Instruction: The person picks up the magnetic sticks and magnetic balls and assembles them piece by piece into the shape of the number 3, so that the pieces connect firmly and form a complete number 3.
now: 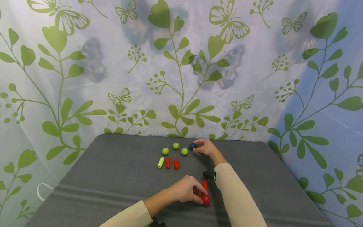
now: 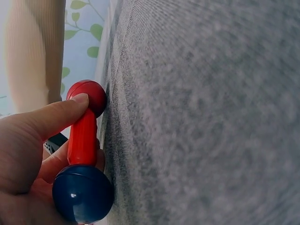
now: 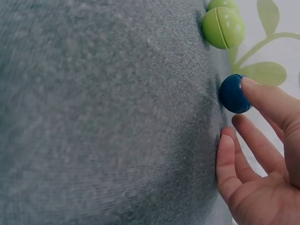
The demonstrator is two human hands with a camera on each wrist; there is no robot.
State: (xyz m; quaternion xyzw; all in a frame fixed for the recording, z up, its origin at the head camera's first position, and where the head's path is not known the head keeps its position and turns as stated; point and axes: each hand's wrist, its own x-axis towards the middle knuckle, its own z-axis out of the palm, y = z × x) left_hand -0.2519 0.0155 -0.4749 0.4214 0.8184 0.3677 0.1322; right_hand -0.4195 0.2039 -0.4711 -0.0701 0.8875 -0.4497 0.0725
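My left hand (image 1: 185,189) grips a red rod (image 2: 82,143) low over the near part of the grey table. A red ball (image 2: 89,96) caps one end of that rod and a larger-looking blue ball (image 2: 83,193) the other, closer to the palm. Another red rod (image 1: 205,185) shows beyond the fingers in the head view; whether it joins the red ball I cannot tell. At the table's far side, my right hand (image 1: 206,147) pinches a separate blue ball (image 3: 234,93), thumb on its side. The index finger is mostly hidden behind the thumb.
Several green balls, one of them (image 1: 184,151) nearest the right hand, sit left of it. In front lie a yellow-green rod (image 1: 160,162) and two red rods (image 1: 176,164). A leaf-patterned curtain (image 1: 181,78) hangs behind the grey table (image 1: 113,176).
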